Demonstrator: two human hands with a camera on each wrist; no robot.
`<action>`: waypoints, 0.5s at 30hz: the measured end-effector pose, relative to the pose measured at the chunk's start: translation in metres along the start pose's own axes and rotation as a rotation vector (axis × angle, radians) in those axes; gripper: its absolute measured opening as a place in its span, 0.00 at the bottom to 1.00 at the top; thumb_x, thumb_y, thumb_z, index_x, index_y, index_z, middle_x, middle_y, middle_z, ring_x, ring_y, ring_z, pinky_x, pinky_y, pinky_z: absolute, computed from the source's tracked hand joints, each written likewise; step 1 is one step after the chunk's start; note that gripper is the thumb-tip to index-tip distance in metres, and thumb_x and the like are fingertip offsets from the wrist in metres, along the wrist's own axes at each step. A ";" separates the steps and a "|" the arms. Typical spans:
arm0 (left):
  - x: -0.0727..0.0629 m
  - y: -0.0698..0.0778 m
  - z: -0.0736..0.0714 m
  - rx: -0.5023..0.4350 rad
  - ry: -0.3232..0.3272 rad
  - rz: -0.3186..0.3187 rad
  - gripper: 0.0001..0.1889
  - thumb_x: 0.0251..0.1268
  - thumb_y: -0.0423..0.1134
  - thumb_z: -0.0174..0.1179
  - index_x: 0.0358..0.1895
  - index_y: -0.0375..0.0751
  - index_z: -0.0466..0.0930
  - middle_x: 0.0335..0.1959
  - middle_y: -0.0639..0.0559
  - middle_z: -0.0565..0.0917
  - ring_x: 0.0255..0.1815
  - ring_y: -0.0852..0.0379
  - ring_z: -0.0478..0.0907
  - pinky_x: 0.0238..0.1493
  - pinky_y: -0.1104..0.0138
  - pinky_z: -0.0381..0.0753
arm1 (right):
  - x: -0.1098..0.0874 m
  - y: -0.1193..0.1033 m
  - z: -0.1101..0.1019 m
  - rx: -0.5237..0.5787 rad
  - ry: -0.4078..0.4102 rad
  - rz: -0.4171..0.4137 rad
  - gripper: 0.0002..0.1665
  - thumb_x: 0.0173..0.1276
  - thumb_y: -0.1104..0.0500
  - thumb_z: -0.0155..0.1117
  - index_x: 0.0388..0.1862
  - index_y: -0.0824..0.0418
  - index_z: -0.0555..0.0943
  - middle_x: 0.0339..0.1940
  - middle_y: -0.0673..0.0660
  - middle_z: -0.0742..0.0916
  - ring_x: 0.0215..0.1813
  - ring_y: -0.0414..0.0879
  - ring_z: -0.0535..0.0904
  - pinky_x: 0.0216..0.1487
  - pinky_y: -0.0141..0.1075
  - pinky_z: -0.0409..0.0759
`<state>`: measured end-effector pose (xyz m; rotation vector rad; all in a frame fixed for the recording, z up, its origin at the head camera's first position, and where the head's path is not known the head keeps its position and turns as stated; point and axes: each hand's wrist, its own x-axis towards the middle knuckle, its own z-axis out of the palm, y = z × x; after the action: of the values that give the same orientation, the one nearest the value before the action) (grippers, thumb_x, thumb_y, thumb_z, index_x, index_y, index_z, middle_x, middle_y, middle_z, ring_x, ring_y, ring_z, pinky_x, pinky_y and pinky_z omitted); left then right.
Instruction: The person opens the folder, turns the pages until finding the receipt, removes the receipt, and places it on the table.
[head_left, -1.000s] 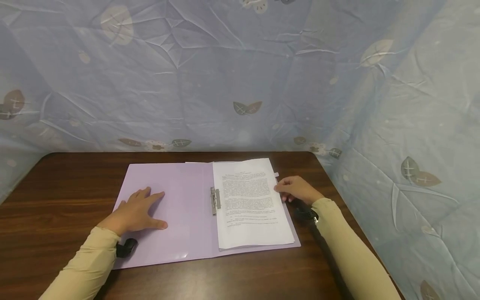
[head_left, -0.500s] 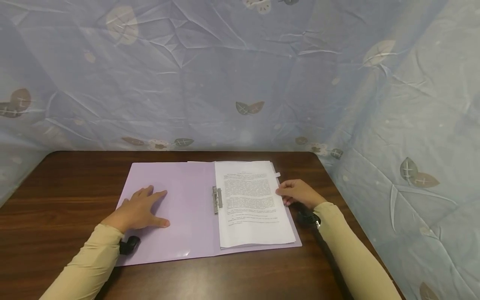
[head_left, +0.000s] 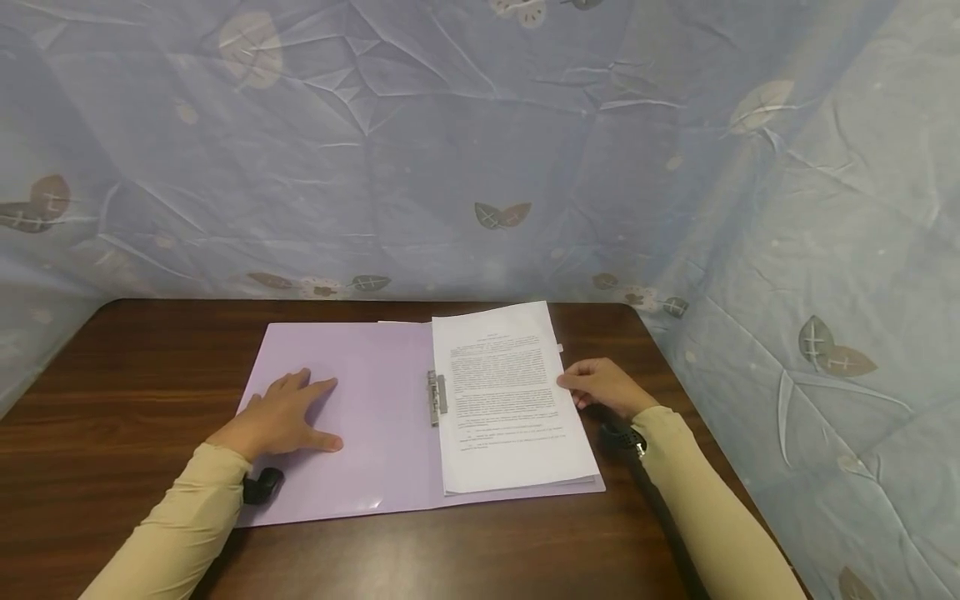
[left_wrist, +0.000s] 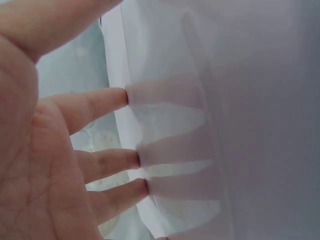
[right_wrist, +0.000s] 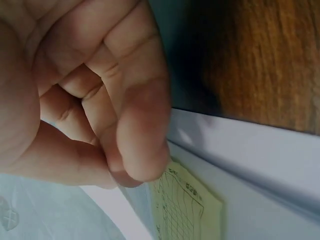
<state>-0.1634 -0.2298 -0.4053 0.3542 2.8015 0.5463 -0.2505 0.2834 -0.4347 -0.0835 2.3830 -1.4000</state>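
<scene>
A lilac folder (head_left: 378, 450) lies spread wide on the table, with a metal clip (head_left: 433, 398) near its spine. My left hand (head_left: 279, 419) rests on the left cover with its fingers spread; the left wrist view shows the fingertips (left_wrist: 120, 96) touching the smooth plastic. On the right cover is a stack of printed sheets (head_left: 502, 392), its top slanting past the folder's back edge. My right hand (head_left: 603, 386) pinches the right edge of the sheets between thumb and forefinger. A pale yellow slip with a drawn grid (right_wrist: 185, 205) shows beside those fingers in the right wrist view.
The dark wooden table (head_left: 360, 558) has rounded back corners. A pale blue leaf-patterned cloth (head_left: 420, 158) hangs behind it and along the right side. A small white tab (head_left: 560, 347) sticks out beyond the sheets' right edge.
The top of the printed sheets dips, then rises and slants past the folder's back edge, with the right hand still pinching their side. The left hand stays on the cover; the view shifts slightly.
</scene>
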 end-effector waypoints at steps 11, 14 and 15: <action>0.000 -0.001 0.001 0.003 0.001 0.002 0.58 0.45 0.68 0.76 0.76 0.36 0.67 0.76 0.17 0.56 0.75 0.15 0.51 0.63 0.18 0.49 | -0.002 0.000 0.000 0.033 0.041 -0.032 0.16 0.72 0.57 0.70 0.46 0.70 0.87 0.31 0.57 0.86 0.32 0.48 0.81 0.32 0.35 0.83; 0.000 -0.001 0.001 0.000 0.003 0.002 0.58 0.46 0.68 0.76 0.76 0.36 0.67 0.76 0.17 0.56 0.75 0.15 0.51 0.63 0.18 0.49 | -0.003 -0.001 -0.001 0.064 0.049 -0.049 0.15 0.72 0.58 0.70 0.45 0.70 0.87 0.30 0.56 0.86 0.31 0.47 0.80 0.31 0.34 0.82; 0.000 -0.002 0.001 0.000 0.003 0.001 0.58 0.46 0.68 0.76 0.76 0.36 0.66 0.76 0.17 0.56 0.75 0.15 0.51 0.63 0.18 0.49 | -0.003 -0.002 -0.001 0.076 0.052 -0.053 0.14 0.72 0.58 0.70 0.44 0.70 0.87 0.29 0.56 0.86 0.30 0.46 0.80 0.31 0.34 0.82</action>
<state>-0.1630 -0.2311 -0.4065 0.3555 2.8039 0.5477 -0.2483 0.2837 -0.4314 -0.0915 2.3824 -1.5327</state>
